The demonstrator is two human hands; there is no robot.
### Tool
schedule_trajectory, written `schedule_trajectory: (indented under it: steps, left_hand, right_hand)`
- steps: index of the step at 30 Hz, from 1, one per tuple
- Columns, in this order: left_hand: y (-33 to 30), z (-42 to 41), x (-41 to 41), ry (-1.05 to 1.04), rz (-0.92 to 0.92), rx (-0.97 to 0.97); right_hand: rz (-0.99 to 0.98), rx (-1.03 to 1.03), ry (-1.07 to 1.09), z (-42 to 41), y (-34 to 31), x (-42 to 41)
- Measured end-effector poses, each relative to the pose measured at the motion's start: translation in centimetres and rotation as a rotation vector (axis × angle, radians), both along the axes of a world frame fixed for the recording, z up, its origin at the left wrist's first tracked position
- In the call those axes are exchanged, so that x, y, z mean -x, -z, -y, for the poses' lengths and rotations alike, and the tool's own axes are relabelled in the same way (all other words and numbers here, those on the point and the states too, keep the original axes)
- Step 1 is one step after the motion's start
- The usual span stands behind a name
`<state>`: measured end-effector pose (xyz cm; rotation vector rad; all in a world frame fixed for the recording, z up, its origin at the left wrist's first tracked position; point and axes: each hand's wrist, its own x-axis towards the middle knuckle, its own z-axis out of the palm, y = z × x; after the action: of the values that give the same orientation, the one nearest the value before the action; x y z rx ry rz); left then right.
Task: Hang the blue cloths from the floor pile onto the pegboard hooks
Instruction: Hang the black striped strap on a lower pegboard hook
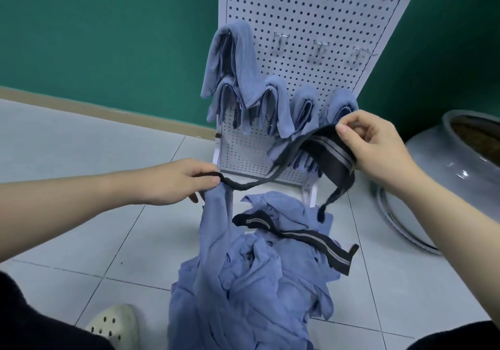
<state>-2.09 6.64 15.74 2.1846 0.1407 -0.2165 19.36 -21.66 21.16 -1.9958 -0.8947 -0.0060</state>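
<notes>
Above floor pile point(251, 282), blue cloth point(216, 222) between 2 hands' grip (left point(173, 184), right point(378, 146)).

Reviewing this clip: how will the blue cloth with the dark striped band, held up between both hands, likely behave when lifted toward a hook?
Probably floppy: the blue cloth with the dark striped band sags between the left hand and right hand. Likely light, since fingertip pinches hold it. Its dangling dark tail may snag the blue floor pile.

Both hands point(173, 181) point(378, 144) hold one cloth's dark edge point(270, 180).
</notes>
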Motion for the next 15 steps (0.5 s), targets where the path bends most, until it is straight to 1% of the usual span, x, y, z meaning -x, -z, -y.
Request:
schedule_trajectory:
  steps: [3,6,9,11,15]
  left_hand:
    - [-1.1,0.4,-0.1,-0.007,0.079,0.072]
    - [-2.9,1.1,-0.5,-0.013,0.160,0.171]
    - [-4.0,1.6,-1.2,-0.011,0.237,0.227]
    - [-4.5,2.0,-1.4,0.009,0.264,0.250]
    - [-4.4,2.2,-1.9,-0.006,0.284,0.224]
  right_hand:
    - [-0.023,0.119,-0.046,-0.2,0.5,0.4]
    - [-0.089,0.291,-0.179,-1.2,1.2,2.6]
    - [-0.115,0.413,-0.285,-2.8,1.1,5.9]
    - [-0.098,0.436,-0.341,-3.8,1.0,7.7]
    - [-0.057,0.408,-0.396,-5.7,0.7,9.6]
